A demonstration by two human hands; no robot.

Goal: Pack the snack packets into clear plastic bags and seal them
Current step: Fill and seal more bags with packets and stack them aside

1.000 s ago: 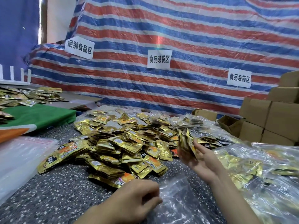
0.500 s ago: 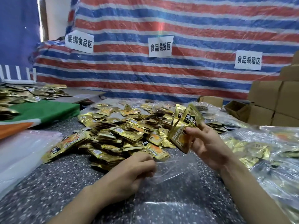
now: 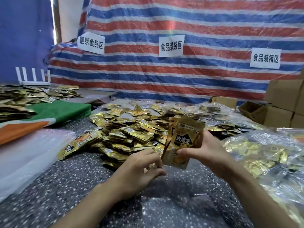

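Gripping a stack of gold snack packets (image 3: 181, 140) upright in my right hand (image 3: 208, 153), I hold it above the clear plastic bag (image 3: 177, 211) on the near desk (image 3: 70, 188), presumably for loading. My left hand (image 3: 139, 170) curls beside; whether it pinches the bag, I cannot tell.

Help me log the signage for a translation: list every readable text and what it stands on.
"捆绑食品区": left paper sign
"食品装袋区": middle paper sign
"食品装箱区": right paper sign
"大魔王": front snack packet in the right hand
Small print on the packet pile: too blurred to read.
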